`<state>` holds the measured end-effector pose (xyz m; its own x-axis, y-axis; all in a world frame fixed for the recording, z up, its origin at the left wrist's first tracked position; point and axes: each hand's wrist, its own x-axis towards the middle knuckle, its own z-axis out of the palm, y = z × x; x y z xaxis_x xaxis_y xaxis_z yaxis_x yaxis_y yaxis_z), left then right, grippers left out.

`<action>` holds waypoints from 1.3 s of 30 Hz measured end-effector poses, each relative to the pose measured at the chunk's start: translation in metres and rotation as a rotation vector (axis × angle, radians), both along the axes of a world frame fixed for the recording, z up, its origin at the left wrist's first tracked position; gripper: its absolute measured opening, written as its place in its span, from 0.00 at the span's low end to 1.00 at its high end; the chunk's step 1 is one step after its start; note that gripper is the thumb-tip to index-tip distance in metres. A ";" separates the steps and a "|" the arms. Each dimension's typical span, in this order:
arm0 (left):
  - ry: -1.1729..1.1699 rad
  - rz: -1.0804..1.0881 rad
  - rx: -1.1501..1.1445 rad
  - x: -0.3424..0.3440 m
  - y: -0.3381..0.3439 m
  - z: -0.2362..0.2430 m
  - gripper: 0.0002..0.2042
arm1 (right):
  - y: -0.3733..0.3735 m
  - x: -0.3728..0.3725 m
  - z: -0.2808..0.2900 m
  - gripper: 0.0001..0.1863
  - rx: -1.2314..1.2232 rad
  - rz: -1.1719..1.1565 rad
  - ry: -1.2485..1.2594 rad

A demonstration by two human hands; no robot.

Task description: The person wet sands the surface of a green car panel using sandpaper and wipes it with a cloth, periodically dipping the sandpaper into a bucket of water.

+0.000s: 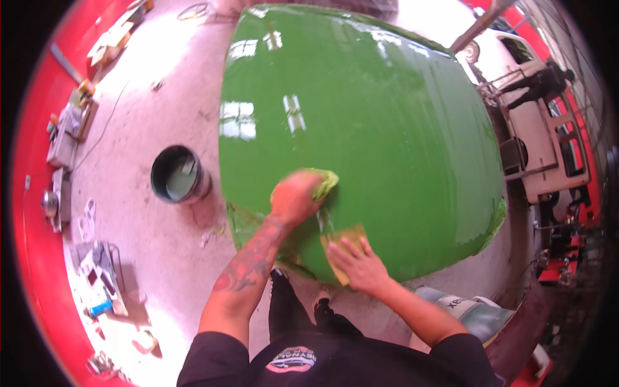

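A large, glossy green car panel lies before me, with water streaks and window reflections on it. My left hand, blurred by motion, is closed around a crumpled yellow-green cloth against the panel's near left part. Close to the near edge, my right hand presses a flat yellow sheet, apparently sandpaper, onto the surface with its fingers spread over it. A pale wet streak runs between the two hands.
Left of the panel, a dark bucket of cloudy water stands on the floor. Boxes and tools line the red wall. At right are a white vehicle, a frame-like stand and another person. A plastic container sits near my right elbow.
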<state>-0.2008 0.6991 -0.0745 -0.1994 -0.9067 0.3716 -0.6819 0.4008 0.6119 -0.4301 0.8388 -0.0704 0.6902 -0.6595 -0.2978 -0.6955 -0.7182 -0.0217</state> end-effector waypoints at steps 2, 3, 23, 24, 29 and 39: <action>0.014 -0.035 0.005 -0.014 -0.013 0.013 0.16 | -0.058 0.030 0.007 0.32 -0.048 -0.095 -0.164; -0.017 -0.039 0.015 -0.013 -0.020 0.012 0.15 | -0.093 0.061 0.025 0.27 0.037 -0.145 -0.097; 0.251 1.252 0.911 0.376 0.301 -0.125 0.15 | -0.177 0.114 0.004 0.39 -0.173 -0.152 -0.129; 0.165 1.271 0.978 0.371 0.353 -0.132 0.15 | -0.213 0.133 -0.001 0.40 -0.202 -0.153 -0.139; 0.202 1.592 1.153 0.295 0.513 -0.122 0.15 | -0.374 0.241 -0.026 0.42 -0.247 -0.200 -0.250; 0.311 1.491 1.115 0.231 0.505 -0.113 0.14 | -0.328 0.262 -0.029 0.40 -0.267 0.053 -0.207</action>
<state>0.0299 1.2037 -0.1876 0.8213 -0.0703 -0.5662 0.1208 -0.9484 0.2930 -0.1683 0.5112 -0.0995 0.7535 -0.6567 0.0305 -0.6574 -0.7527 0.0356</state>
